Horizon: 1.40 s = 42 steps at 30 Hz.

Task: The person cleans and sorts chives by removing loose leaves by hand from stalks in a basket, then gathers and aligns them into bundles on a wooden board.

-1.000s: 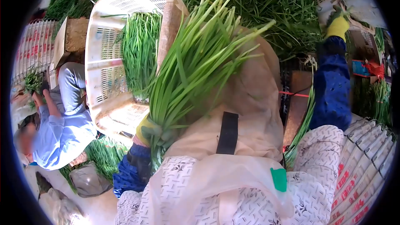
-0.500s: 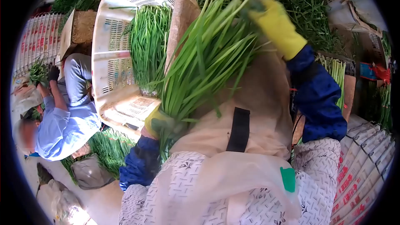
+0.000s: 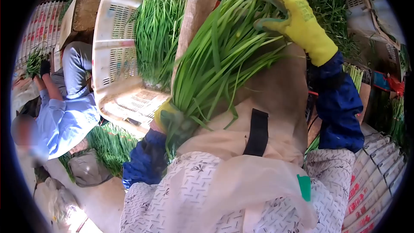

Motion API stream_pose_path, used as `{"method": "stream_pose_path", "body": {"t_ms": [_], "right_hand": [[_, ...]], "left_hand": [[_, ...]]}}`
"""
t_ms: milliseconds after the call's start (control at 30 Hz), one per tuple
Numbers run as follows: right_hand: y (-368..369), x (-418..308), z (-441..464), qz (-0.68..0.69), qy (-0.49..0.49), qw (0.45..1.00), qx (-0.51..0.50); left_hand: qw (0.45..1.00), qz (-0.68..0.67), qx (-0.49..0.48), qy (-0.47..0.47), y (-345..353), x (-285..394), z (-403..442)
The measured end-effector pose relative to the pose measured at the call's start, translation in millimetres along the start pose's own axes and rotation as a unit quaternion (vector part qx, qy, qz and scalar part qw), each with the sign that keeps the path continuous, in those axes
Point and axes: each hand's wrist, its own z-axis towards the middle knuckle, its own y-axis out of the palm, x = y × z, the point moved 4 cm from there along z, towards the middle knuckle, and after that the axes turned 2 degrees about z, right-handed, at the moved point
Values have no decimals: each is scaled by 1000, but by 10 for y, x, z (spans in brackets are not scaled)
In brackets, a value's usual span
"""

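Observation:
A loose bunch of garlic chives (image 3: pixel 215 58) slants across my lap, its pale cut ends upper right and its leafy ends lower left. My left hand (image 3: pixel 172 118), in a yellow and grey-green glove, is closed around the leafy end. At the other end, my right hand (image 3: pixel 295 15) in a matching glove is open, fingers spread and curved beside the stem ends. Whether its fingertips touch any stems is hard to tell. Under the bunch lies a beige apron (image 3: pixel 233 123) with a black strip.
A white plastic crate (image 3: pixel 101 71) holding more chives (image 3: pixel 158 34) stands left of the bunch, against a brown board (image 3: pixel 189 21). Loose greens (image 3: pixel 327 0) lie behind my right hand. A co-worker in a light blue shirt (image 3: pixel 69 118) handles greens at far left. Printed white stacks (image 3: pixel 375 181) stand right.
My right hand has opened and shows its spread fingers at the stem ends. My left hand keeps hold of the chives. The view has shifted slightly.

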Motion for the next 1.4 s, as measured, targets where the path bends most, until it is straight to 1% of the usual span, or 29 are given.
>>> {"method": "stream_pose_path", "body": {"t_ms": [33, 67, 133, 167, 267, 333, 400, 433, 467, 500, 533, 600, 633, 667, 700, 733, 800, 833, 900, 967, 1000, 1033, 1067, 1100, 1133, 1167, 1200, 1300, 1400], "right_hand": [[86, 67, 22, 77, 13, 997, -4], [160, 129, 5, 168, 60, 983, -33], [241, 236, -25, 290, 185, 934, -99], [276, 290, -12, 221, 105, 967, -67], [217, 307, 36, 105, 55, 992, -42], [160, 248, 23, 43, -7, 999, -5], [109, 437, -37, 77, 119, 989, 31], [-143, 448, 29, 121, 145, 975, 115], [-237, 666, -56, 146, 172, 951, 214], [-366, 946, -123, 1, 334, 932, 144], [-269, 1578, -393, -196, 306, 930, 62], [-175, 1518, -620, -17, 387, 921, 42], [-96, 1350, -643, 113, 371, 921, 34], [21, 1164, -657, 240, 351, 905, 25], [125, 925, -639, 361, 327, 873, 18], [187, 690, -644, 476, 300, 826, 13], [236, 349, -569, 491, 301, 817, 30], [235, 301, -533, 513, 283, 810, 8], [180, 346, -501, 453, 229, 856, 94], [101, 255, -522, 521, 289, 780, 193], [110, 312, -501, 581, 246, 754, 182], [187, 315, -509, 585, 247, 767, 94], [234, 308, -571, 582, 251, 773, 7], [201, 85, -497, 391, 275, 878, 13], [203, 34, -454, 235, 254, 938, 19], [204, -20, -417, 66, 242, 968, 29], [190, -97, -383, -51, 220, 972, 56], [218, -174, -326, -160, 156, 966, 130], [331, -66, -276, -77, 191, 978, 24]], "left_hand": [[971, 214, 105, -3, -145, -23, -43], [949, 276, 155, 1, -213, -31, -50], [982, 131, 135, 25, -159, -26, -12], [988, 83, 126, 30, -124, -19, 4], [992, 24, 118, 34, -85, 7, -11], [993, 5, 114, 33, -79, 6, -20], [993, -10, 111, 34, -70, 14, -11], [993, -17, 108, 35, -59, 13, -10], [993, -22, 108, 35, -49, 9, -15], [993, -25, 110, 36, -41, 5, -21], [993, -28, 110, 37, -33, -4, -27], [993, -27, 109, 36, -6, -9, -15], [993, -30, 108, 34, 3, -23, 13], [993, -30, 107, 33, 10, -29, 42], [994, -26, 104, 33, 32, -25, 62], [994, -23, 106, 29, 42, -36, 71], [994, -21, 106, 26, 57, -42, 118], [994, -18, 104, 26, 72, -43, 122], [994, -19, 102, 24, 96, -76, 139], [994, -24, 101, 23, 104, -85, 120], [994, -25, 103, 24, 103, -85, 115], [994, -26, 103, 24, 98, -92, 96], [994, -26, 104, 24, 102, -97, 84], [994, -26, 104, 23, 112, -92, 82], [994, -29, 104, 24, 118, -100, 79], [994, -32, 102, 25, 124, -98, 79], [994, -34, 102, 28, 129, -94, 71], [993, -43, 101, 33, 130, -96, 81], [993, -52, 98, 36, 131, -101, 78]]}}
